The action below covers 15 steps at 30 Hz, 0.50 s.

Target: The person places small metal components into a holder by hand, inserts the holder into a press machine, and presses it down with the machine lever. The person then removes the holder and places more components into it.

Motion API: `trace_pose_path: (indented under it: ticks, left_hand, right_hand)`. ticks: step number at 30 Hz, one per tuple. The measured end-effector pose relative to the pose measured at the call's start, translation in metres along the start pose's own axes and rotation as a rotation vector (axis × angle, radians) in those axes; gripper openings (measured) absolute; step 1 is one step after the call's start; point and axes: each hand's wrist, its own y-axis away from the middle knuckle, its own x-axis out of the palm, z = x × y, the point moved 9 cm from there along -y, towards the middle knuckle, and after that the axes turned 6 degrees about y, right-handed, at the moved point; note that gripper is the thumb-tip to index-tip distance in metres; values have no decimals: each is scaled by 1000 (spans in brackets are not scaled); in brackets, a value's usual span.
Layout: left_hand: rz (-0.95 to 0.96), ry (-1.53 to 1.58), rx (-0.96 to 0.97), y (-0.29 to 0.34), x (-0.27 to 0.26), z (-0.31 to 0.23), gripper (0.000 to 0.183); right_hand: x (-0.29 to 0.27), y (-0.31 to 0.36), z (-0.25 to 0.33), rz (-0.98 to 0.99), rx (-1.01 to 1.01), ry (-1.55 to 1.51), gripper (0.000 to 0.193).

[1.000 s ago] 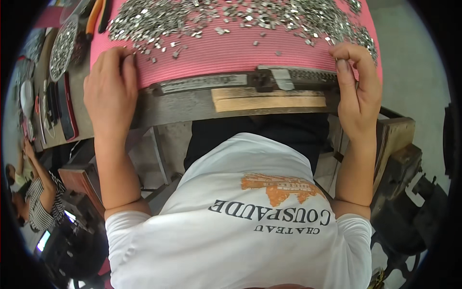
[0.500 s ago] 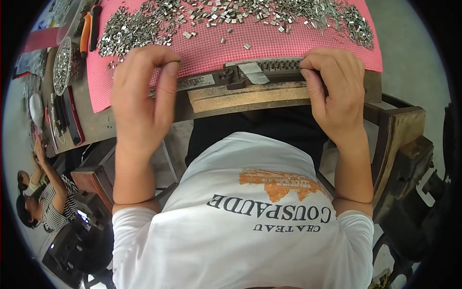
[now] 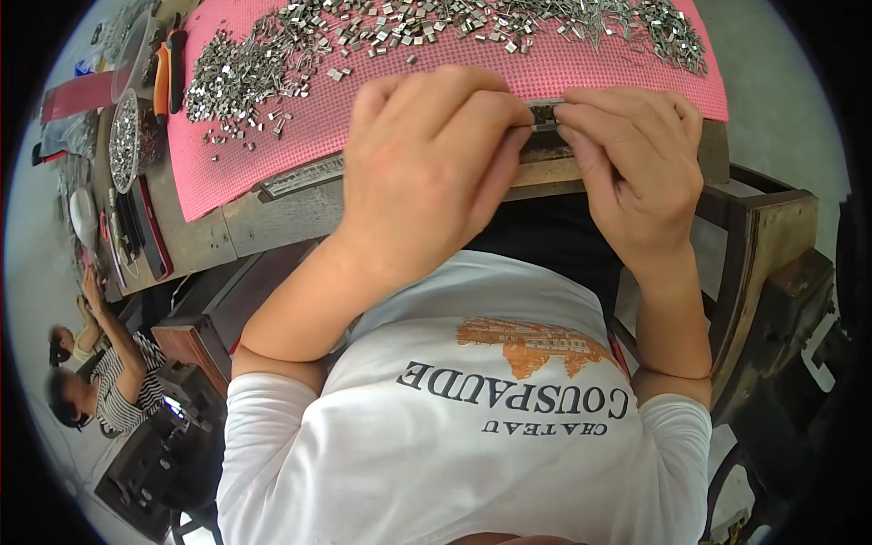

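Observation:
My left hand point(image 3: 431, 163) reaches across the middle of a long dark metal fixture point(image 3: 304, 176), its thumb and forefinger pinched at the tips. Whatever is between them is too small to make out. Just to the right, my right hand point(image 3: 640, 159) is pinched in the same way over the fixture's right part, its hold also hidden. The two sets of fingertips nearly meet, with a short piece of the fixture showing between them. A wooden bar point(image 3: 549, 173) runs along the near side of the fixture. My left hand covers most of the fixture's middle.
A pink mesh mat point(image 3: 202, 177) bears heaps of small silvery metal pieces point(image 3: 238, 77). At the left lie orange-and-black pliers point(image 3: 163, 84), a clear bowl of metal bits point(image 3: 124, 136) and hand tools. A person in a striped shirt point(image 3: 120, 391) sits at the far left.
My left hand has moved right, from the fixture's left part to its middle beside my right hand. It now covers the pale flat strip there. My right hand stays at nearly the same place.

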Motion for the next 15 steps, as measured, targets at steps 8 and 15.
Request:
trace_pose_path:
  ticks: [8, 15]
  left_hand:
    - [43, -196, 46, -5, 22, -10, 22]
    - [68, -337, 137, -5, 28, -18, 24]
  right_hand:
    - [-4, 11, -15, -100, 57, 6, 23]
    - [-1, 14, -18, -115, 68, -17, 25]
